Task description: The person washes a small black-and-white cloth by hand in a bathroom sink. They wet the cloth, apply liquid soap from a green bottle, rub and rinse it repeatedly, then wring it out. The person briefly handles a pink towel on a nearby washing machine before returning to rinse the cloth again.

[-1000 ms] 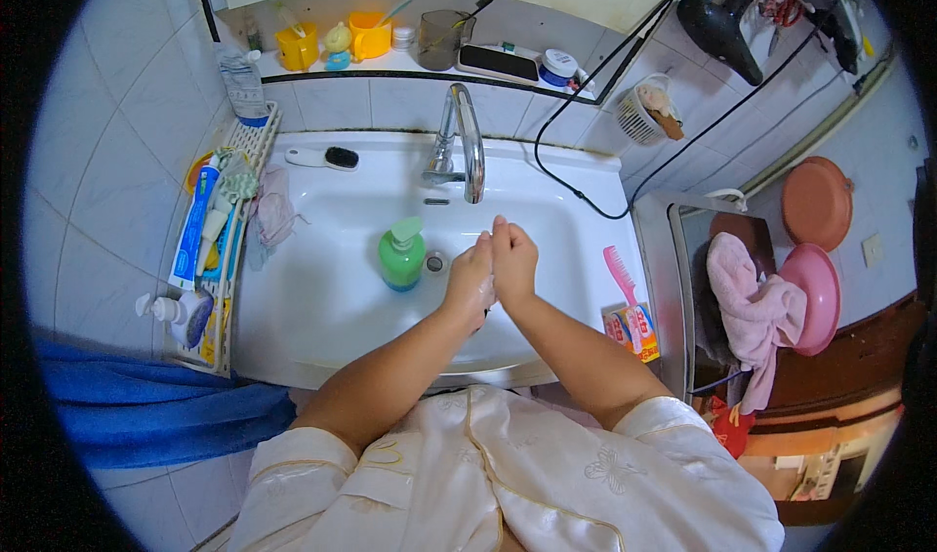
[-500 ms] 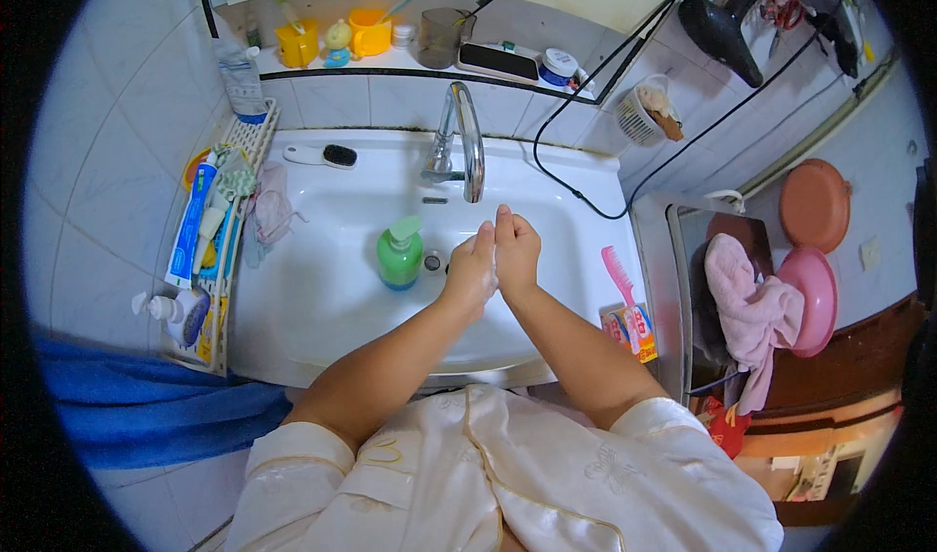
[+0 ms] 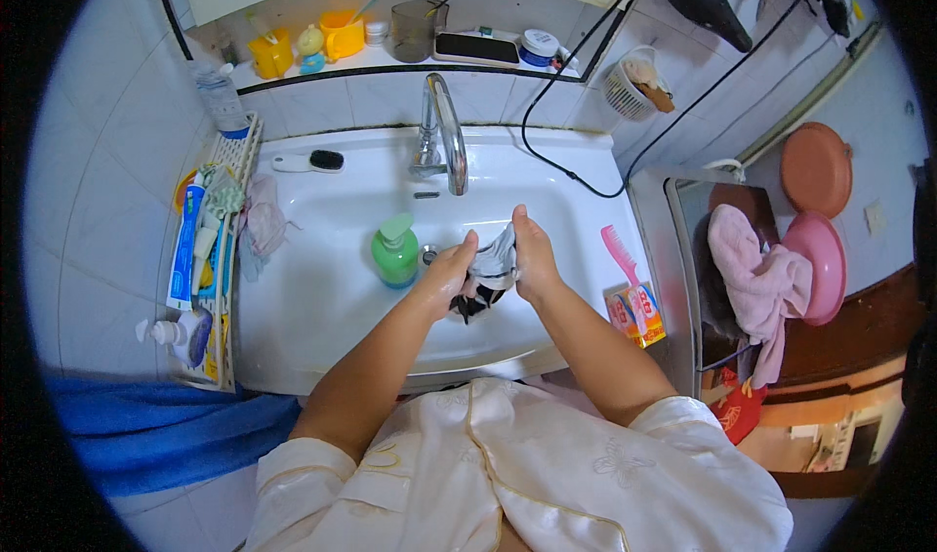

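Holding a grey-and-black cloth (image 3: 497,251) between both hands, over the middle of the white basin (image 3: 312,308), with left hand (image 3: 452,271) half-curled at its left edge and right hand (image 3: 534,256) half-curled at its right, thumbs uppermost. Cannot tell how firmly, with most fingertips hidden behind the folds. Drooping loosely at the near, black end. Could slip down into the basin if too slick — judging by the wet-looking sheen on the left hand — or if let go on one side only. Could also tip the green pump bottle (image 3: 394,253), upright just left of the left hand, by sweeping leftward. Farther off, might bump the faucet (image 3: 453,147) by lifting too far forward, or nudge the pink comb (image 3: 619,252) and orange boxes (image 3: 636,314) off the right rim by swinging the right forearm wide.
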{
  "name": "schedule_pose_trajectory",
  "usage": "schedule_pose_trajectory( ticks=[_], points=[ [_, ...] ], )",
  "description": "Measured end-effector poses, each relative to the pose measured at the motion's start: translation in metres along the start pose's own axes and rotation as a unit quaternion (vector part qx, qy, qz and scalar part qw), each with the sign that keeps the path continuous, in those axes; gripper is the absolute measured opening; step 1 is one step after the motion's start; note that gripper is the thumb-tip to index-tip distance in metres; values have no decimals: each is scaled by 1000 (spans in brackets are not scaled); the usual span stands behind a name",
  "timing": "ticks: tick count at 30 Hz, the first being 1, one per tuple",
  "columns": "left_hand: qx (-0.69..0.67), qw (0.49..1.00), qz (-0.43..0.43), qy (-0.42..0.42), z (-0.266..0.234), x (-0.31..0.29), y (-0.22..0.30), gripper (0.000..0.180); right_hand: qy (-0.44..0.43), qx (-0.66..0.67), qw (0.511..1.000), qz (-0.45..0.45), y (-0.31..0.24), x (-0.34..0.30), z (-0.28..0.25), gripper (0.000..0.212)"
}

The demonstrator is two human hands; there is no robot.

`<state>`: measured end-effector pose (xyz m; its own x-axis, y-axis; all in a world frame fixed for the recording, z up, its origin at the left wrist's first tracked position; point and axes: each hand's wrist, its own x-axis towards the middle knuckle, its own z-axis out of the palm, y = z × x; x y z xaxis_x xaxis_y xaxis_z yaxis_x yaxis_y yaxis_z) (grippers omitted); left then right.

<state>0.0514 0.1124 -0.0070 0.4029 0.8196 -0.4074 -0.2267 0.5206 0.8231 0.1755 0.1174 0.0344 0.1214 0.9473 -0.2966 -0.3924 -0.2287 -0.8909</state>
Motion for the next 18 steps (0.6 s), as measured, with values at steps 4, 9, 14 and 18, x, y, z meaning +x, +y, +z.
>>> schedule_pose_trajectory(
  ticks=[4,9,14,18],
  points=[
    [50,998,-33,-30,-1,0,3,60,-73,-57,995,29,-1,6,-17,36],
    [126,988,68,-67,8,-8,21,39,-122,-153,981,-3,3,11,-33,42],
    [-6,989,107,-101,30,-25,46,23,-185,-80,976,83,-1,-7,-30,68],
    [-44,985,147,-80,27,-17,37,19,-202,-23,973,111,11,-8,-28,82]
  ],
)
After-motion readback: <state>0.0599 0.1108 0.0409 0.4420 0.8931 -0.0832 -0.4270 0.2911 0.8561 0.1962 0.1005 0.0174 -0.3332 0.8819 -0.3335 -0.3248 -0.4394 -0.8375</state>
